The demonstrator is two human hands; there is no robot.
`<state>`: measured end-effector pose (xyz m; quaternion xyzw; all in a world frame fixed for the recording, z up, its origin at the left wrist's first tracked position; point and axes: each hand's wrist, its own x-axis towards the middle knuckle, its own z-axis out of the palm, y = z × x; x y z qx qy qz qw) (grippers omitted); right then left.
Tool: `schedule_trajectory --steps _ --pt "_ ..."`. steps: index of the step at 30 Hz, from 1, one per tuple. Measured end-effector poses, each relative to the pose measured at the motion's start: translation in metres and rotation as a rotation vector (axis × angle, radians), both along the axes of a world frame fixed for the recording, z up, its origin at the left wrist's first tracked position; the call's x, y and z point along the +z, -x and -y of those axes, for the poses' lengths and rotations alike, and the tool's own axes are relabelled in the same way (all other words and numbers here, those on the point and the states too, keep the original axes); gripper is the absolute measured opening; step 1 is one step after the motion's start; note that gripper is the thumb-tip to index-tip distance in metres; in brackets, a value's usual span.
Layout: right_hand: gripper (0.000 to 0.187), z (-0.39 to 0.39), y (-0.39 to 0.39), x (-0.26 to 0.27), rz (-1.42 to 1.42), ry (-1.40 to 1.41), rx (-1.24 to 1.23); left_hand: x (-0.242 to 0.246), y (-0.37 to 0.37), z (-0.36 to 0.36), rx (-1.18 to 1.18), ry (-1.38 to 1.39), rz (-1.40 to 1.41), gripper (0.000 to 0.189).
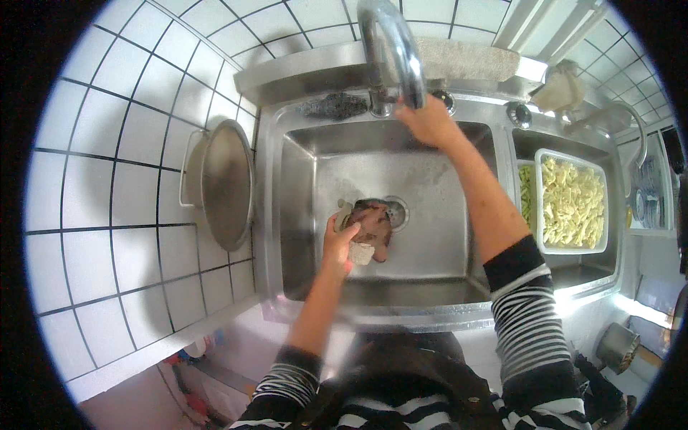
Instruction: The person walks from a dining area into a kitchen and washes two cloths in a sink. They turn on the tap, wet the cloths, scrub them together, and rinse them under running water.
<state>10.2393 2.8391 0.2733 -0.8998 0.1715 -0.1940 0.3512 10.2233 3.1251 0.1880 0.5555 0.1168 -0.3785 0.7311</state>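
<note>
My left hand is low in the steel sink basin, gripping a limp, mottled reddish-brown piece that could be a cloth or meat. A pale, rough-textured block shows beside the thumb, and a greenish-grey edge sticks out past the fingers. The brown piece partly covers the drain. My right hand reaches to the back of the sink, its fingers curled at the side of the chrome faucet. The curved spout hides part of that hand. No water stream can be made out.
A large metal bowl leans against the tiled wall at left. In the right basin stands a white tray of pale yellow cut pieces, with green pieces beside it. A dark scouring pad and a folded towel lie behind the sink.
</note>
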Motion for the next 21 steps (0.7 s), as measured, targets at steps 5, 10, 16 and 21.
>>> schedule_trajectory --steps 5,10,16,21 --pt "0.025 0.026 0.001 0.004 -0.105 -0.167 -0.123 0.005 0.005 -0.006 -0.01 0.069 0.016 0.049" --pt "0.026 0.02 0.029 -0.034 -0.092 -0.666 0.062 0.022 0.016 0.004 -0.053 0.134 -0.123 0.054" --pt "0.052 -0.071 0.121 -0.091 -0.656 -1.129 -0.187 0.036 0.029 0.04 -0.158 0.106 -0.215 0.061" --pt "0.061 -0.084 0.141 -0.113 -0.352 -1.672 -0.189 0.031 0.024 0.066 -0.248 0.257 -0.171 0.058"
